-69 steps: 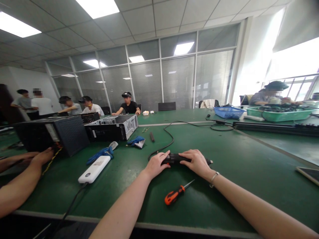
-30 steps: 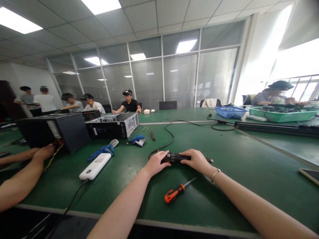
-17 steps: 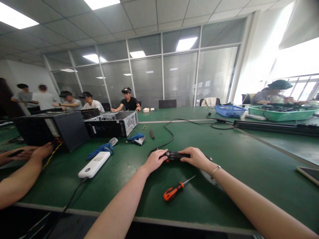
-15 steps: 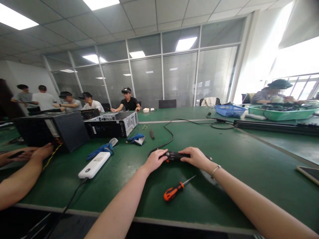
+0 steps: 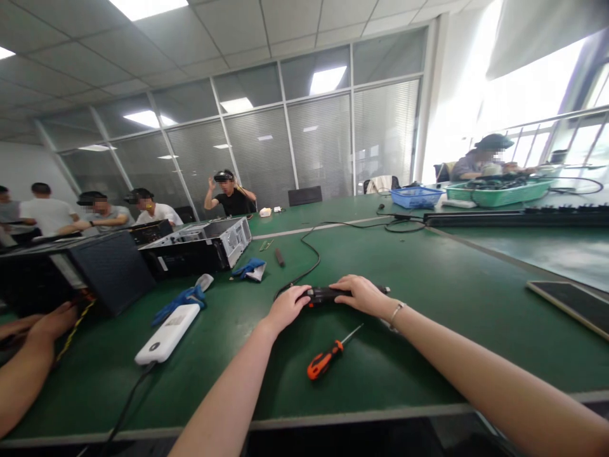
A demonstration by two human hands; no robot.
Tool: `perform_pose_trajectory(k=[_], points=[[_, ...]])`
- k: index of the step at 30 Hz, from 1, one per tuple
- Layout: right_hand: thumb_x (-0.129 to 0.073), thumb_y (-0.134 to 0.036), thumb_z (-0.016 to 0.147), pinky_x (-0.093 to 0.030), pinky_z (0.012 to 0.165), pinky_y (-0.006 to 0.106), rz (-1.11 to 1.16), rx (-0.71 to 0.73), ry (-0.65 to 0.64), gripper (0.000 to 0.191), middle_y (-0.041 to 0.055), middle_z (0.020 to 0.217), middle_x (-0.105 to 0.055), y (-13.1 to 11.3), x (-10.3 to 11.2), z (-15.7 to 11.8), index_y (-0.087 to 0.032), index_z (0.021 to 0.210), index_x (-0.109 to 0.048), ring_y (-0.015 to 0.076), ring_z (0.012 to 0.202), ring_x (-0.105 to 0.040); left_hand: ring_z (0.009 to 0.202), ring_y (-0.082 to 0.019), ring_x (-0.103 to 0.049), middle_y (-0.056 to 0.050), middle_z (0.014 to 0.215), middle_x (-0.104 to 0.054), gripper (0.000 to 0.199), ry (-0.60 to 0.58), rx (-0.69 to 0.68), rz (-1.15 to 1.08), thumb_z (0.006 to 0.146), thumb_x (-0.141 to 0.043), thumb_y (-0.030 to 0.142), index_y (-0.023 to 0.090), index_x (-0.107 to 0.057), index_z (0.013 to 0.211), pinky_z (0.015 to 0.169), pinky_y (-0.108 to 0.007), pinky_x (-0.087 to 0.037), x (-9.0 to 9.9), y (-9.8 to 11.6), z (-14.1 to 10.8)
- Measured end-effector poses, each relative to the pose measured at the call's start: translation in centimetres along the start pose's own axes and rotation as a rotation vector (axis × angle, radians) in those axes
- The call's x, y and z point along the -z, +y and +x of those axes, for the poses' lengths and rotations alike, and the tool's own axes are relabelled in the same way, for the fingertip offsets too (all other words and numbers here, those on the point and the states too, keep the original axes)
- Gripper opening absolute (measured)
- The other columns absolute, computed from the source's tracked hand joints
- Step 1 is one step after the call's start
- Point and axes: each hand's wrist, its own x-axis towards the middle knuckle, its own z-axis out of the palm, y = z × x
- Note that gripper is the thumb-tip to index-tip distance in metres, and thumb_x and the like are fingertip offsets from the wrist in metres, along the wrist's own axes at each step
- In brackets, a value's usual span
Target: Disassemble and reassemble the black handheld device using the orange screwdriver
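Note:
A black corded electric screwdriver lies crosswise on the green table, with a red part on its near side and a metal tip at its right end. My left hand is closed on its left, cable end. My right hand grips it nearer the tip, fingers over the top. Between my forearms rests an orange and black hand screwdriver, its shaft pointing away to the right; neither hand touches it. A black cable runs from behind my left hand toward the back of the table.
On the left are a white power bank, blue gloves, an open computer case and a dark case with another person's hands at it. A blue basket, green basket and tablet-like device are to the right.
The view has turned slightly right, so things sit further left. My hands keep hold of the electric screwdriver. The person across the table has raised both hands to the head.

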Motion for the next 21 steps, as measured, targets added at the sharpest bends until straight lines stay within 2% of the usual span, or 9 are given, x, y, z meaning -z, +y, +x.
perform_pose_trajectory(k=[5,8,11,13,15,18,19,21], points=[[-0.063,-0.039,0.082,-0.047,0.091,0.035,0.029,-0.043,0.021,0.038,0.0060,0.108,-0.069,-0.2,-0.1,-0.4,-0.025,0.117,-0.066,0.0228,0.099,-0.062,0.110,-0.021,-0.059,-0.003,0.121,-0.064,0.031,0.011,0.016,-0.018,0.090,-0.051,0.028,0.024,-0.058,0.120,0.098,-0.033,-0.044,0.1,0.4,-0.4],[-0.067,-0.037,0.080,-0.046,0.092,0.037,0.014,-0.014,0.055,0.037,0.0079,0.110,-0.068,-0.7,0.3,-0.6,-0.024,0.114,-0.068,0.0235,0.101,-0.060,0.107,-0.021,-0.061,-0.003,0.119,-0.065,0.031,-0.003,0.008,-0.027,0.089,-0.054,0.028,0.025,-0.056,0.119,0.096,-0.033,-0.045,0.6,0.8,-0.8],[-0.067,-0.036,0.080,-0.044,0.094,0.042,-0.019,0.051,0.164,0.031,0.0107,0.115,-0.064,-2.2,1.3,-0.8,-0.023,0.108,-0.070,0.0257,0.106,-0.056,0.107,-0.022,-0.060,-0.003,0.117,-0.064,0.034,0.000,-0.024,-0.030,0.083,-0.061,0.025,0.025,-0.056,0.117,0.096,-0.032,-0.044,0.9,1.1,-1.1],[-0.064,-0.038,0.082,-0.046,0.089,0.039,0.048,0.093,0.196,0.029,0.0105,0.108,-0.065,-4.0,2.0,-1.2,-0.021,0.105,-0.070,0.0235,0.099,-0.058,0.106,-0.022,-0.060,-0.004,0.116,-0.065,0.037,0.017,-0.047,-0.032,0.080,-0.064,0.023,0.025,-0.056,0.117,0.096,-0.033,-0.044,0.9,1.2,-1.3],[-0.064,-0.044,0.082,-0.049,0.080,0.032,0.174,0.161,0.088,0.033,0.0071,0.094,-0.067,-6.0,2.5,-1.7,-0.020,0.104,-0.069,0.0191,0.085,-0.061,0.105,-0.023,-0.060,-0.004,0.114,-0.065,0.038,0.032,-0.069,-0.037,0.080,-0.065,0.022,0.024,-0.057,0.116,0.097,-0.033,-0.043,0.8,1.2,-1.4],[-0.070,-0.048,0.076,-0.050,0.075,0.028,0.242,0.335,-0.190,0.042,0.0047,0.093,-0.067,-8.6,2.2,-2.7,-0.022,0.109,-0.068,0.0172,0.079,-0.062,0.109,-0.022,-0.059,-0.003,0.118,-0.065,0.037,0.040,-0.098,-0.063,0.080,-0.065,0.022,0.025,-0.058,0.117,0.101,-0.035,-0.041,0.7,1.0,-1.4],[-0.070,-0.045,0.077,-0.050,0.075,0.027,0.227,0.380,-0.248,0.039,0.0047,0.094,-0.067,-9.2,2.0,-2.9,-0.022,0.109,-0.068,0.0172,0.080,-0.063,0.111,-0.022,-0.058,-0.003,0.120,-0.064,0.038,0.037,-0.109,-0.074,0.081,-0.065,0.022,0.025,-0.058,0.118,0.102,-0.035,-0.040,0.7,0.9,-1.4],[-0.067,-0.034,0.081,-0.050,0.076,0.028,0.186,0.418,-0.266,0.025,0.0048,0.091,-0.067,-9.9,1.9,-2.9,-0.022,0.103,-0.069,0.0175,0.080,-0.062,0.114,-0.022,-0.057,-0.003,0.124,-0.063,0.039,0.038,-0.129,-0.097,0.082,-0.064,0.022,0.025,-0.059,0.120,0.104,-0.035,-0.039,0.6,0.7,-1.3]])
